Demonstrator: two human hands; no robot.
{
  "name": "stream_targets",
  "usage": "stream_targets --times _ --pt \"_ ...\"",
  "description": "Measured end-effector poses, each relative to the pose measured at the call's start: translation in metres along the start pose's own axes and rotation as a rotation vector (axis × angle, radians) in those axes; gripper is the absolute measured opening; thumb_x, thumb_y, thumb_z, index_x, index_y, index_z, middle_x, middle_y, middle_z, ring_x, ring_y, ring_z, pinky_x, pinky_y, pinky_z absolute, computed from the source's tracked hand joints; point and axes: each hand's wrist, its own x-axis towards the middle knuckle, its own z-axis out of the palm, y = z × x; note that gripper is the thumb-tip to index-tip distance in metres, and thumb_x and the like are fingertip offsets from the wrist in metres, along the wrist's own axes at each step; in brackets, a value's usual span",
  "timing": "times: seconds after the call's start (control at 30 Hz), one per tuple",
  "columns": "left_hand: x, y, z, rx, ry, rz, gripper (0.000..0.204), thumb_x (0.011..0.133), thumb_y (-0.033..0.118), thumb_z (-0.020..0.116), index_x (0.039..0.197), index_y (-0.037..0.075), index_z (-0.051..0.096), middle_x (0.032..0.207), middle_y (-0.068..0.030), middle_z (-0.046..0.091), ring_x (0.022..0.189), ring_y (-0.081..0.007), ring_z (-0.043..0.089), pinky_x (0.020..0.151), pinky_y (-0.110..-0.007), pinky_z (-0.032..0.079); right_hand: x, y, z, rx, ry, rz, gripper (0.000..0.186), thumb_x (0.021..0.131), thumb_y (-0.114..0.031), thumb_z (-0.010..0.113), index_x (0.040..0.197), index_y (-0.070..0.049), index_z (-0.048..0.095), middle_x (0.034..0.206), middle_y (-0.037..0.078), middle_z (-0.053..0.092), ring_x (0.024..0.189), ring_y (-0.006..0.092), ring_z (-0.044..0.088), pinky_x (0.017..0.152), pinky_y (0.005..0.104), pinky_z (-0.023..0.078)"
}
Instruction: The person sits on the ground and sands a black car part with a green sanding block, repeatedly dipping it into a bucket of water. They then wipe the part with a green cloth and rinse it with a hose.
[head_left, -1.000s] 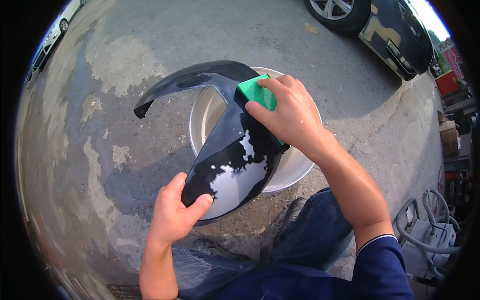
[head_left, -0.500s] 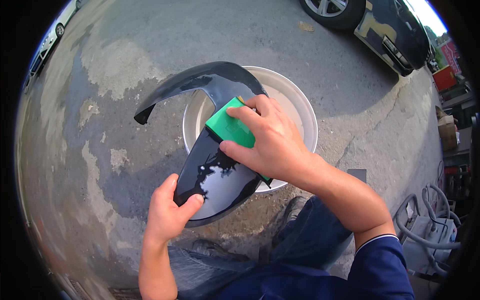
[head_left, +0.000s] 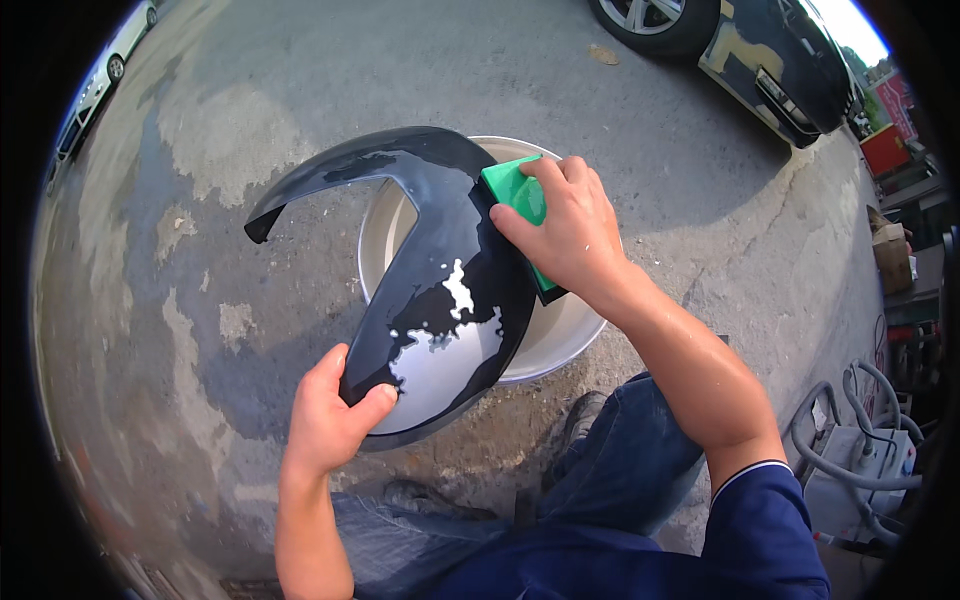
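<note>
A dark, glossy, curved panel shaped like a vehicle fender [head_left: 430, 245] is held tilted over a pale round basin [head_left: 572, 330]. Its surface is wet, with bright reflecting patches on the lower part. My left hand [head_left: 328, 415] grips the panel's lower left end, thumb on top and fingers underneath, mostly hidden. In my right hand [head_left: 575, 225] is a green sanding block [head_left: 515, 188] with a black underside, gripped between thumb and fingers. The block lies along the panel's right edge; whether all of its face touches the panel is hidden.
A dark car [head_left: 760, 60] with bare beige patches stands at the far right. Nearer on the right are a grey machine with hoses [head_left: 855, 490] and a cardboard box [head_left: 890, 255]. A white car [head_left: 100, 90] is at the far left. Stained concrete [head_left: 240, 320] surrounds the basin.
My right hand has moved the sanding block up and right, from the panel's middle to its right edge. The panel has shifted slightly left, and more of its wet surface shows.
</note>
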Motion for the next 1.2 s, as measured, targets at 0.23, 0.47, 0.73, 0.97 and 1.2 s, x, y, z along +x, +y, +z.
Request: stream_targets --times 0.23,0.47,0.73,0.97,1.2 --pt "-0.003 -0.003 0.002 -0.007 0.025 0.009 0.028 0.087 0.01 0.075 0.109 -0.003 0.064 0.095 -0.0008 0.067 0.084 -0.0069 0.058 0.075 -0.026 0.05 -0.027 -0.04 0.007 0.254 0.031 -0.337 0.049 0.077 -0.032 0.085 0.11 -0.001 0.067 0.111 0.022 0.06 0.106 0.0393 0.061 0.09 0.0474 0.055" --pt "-0.001 0.004 0.001 0.059 -0.014 -0.043 0.033 0.089 0.005 0.071 0.12 -0.004 0.062 0.108 -0.0043 0.07 0.098 -0.0097 0.062 0.088 -0.028 0.052 -0.058 -0.071 0.007 0.254 0.005 -0.427 0.053 0.076 -0.03 0.087 0.115 -0.001 0.066 0.113 0.022 0.058 0.101 0.0383 0.061 0.087 0.0472 0.054" --pt "-0.001 0.004 0.003 -0.044 0.017 0.029 0.023 0.088 0.007 0.077 0.105 -0.001 0.063 0.089 0.0006 0.065 0.081 -0.0053 0.056 0.07 -0.025 0.05 -0.035 -0.063 0.003 0.175 0.01 -0.363 0.057 0.073 -0.028 0.089 0.12 -0.002 0.067 0.118 0.022 0.061 0.108 0.0399 0.061 0.091 0.0476 0.054" --pt "-0.003 0.001 0.0 0.001 0.006 0.046 0.024 0.087 0.006 0.078 0.106 -0.001 0.064 0.088 -0.0015 0.069 0.08 -0.007 0.058 0.072 -0.027 0.051 -0.039 -0.06 0.003 0.192 0.062 -0.458 0.052 0.073 -0.027 0.088 0.113 -0.003 0.065 0.112 0.024 0.058 0.098 0.0383 0.059 0.084 0.0464 0.053" --pt "-0.006 0.005 0.0 -0.035 -0.002 0.043 0.026 0.088 0.006 0.079 0.107 -0.001 0.063 0.093 -0.0025 0.07 0.084 -0.0079 0.059 0.076 -0.029 0.053 -0.036 -0.055 -0.007 0.134 0.029 -0.474 0.056 0.072 -0.024 0.088 0.118 -0.002 0.065 0.116 0.023 0.058 0.103 0.0396 0.059 0.087 0.0489 0.053"
